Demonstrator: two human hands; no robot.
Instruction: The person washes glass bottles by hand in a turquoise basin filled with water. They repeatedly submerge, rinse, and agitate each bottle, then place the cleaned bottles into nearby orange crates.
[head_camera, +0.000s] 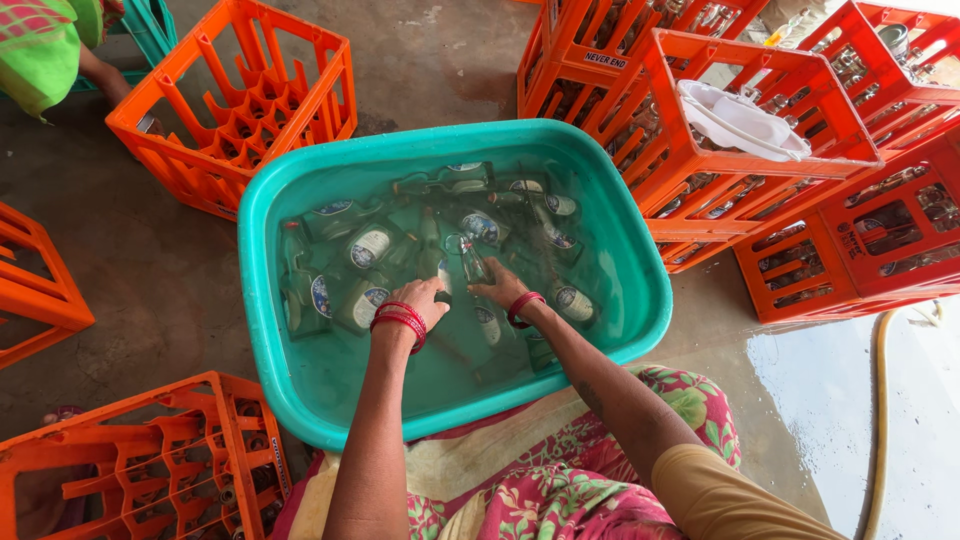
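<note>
A large teal plastic tub full of water sits on the concrete floor in front of me. Several clear glass bottles with round blue-and-white labels lie sunk in it. My right hand grips a clear bottle by its lower part, neck tilted up out of the water. My left hand is at the water's surface right beside it, fingers curled near the same bottle; what it holds is hidden. Both wrists carry red bangles.
Orange plastic bottle crates ring the tub: an empty one behind left, another at front left, and stacked ones with bottles at right, with a white cloth on top. A hose lies on wet floor. Another person sits far left.
</note>
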